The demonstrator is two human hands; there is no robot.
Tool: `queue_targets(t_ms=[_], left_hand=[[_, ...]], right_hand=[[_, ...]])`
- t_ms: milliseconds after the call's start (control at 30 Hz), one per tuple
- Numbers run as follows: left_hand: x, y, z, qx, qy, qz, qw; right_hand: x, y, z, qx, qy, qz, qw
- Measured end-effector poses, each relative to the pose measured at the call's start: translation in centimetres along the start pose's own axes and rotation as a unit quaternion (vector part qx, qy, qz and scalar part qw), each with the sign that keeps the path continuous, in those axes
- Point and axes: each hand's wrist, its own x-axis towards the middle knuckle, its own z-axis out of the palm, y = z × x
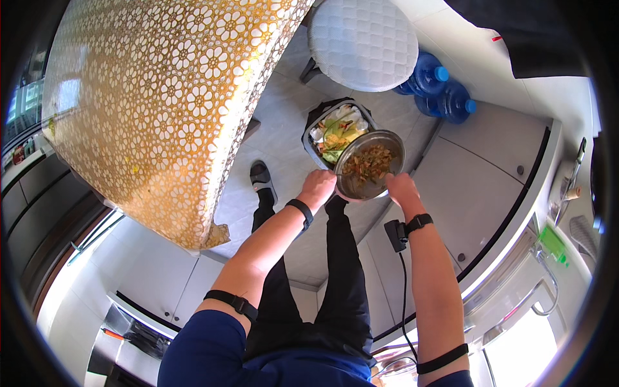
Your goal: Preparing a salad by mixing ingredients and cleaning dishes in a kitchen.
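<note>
A round stainless-steel bowl or pot [368,190] is held between my two hands, tilted over the near right edge of a waste bin. Brown, shredded-looking food scraps [371,162] lie inside it. My left hand [319,187] is closed at its left side, with a thin dark piece, perhaps a handle or utensil, by the fingers. At the right side, my right hand [403,190] grips the rim or a handle; the fingers hide which. The bin [315,156], lined with a black bag [314,115], stands on the floor holding green leaves and pale scraps [340,126].
A table with a flowered cloth [169,121] fills the left. Beyond the bin are a padded round stool [362,43] and several blue water jugs [437,92]. Grey cabinets [464,184] and a sink faucet [546,275] line the right. A black cable [404,295] hangs by my right arm.
</note>
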Motion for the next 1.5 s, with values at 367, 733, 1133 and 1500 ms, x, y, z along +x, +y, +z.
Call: queue_targets(t_ms=[367, 733, 1133, 1500], left_hand=[[-0.9, 1.5, 1.5, -0.030, -0.009, 0.062, 0.998], [0.9, 1.3, -0.7, -0.141, 0.054, 0.013, 0.988], [3.9, 3.0, 1.2, -0.019, -0.030, 0.042, 0.998], [3.1, 4.9, 0.7, -0.070, -0.021, -0.026, 0.997]], right_hand=[[-0.7, -0.2, -1.8, 0.003, -0.001, -0.008, 1.000], [0.4, 1.6, -0.5, 0.009, -0.004, -0.010, 1.000], [1.4, 3.7, 0.8, 0.007, -0.001, -0.050, 0.999], [1.3, 1.4, 0.4, -0.019, -0.029, -0.020, 0.999]])
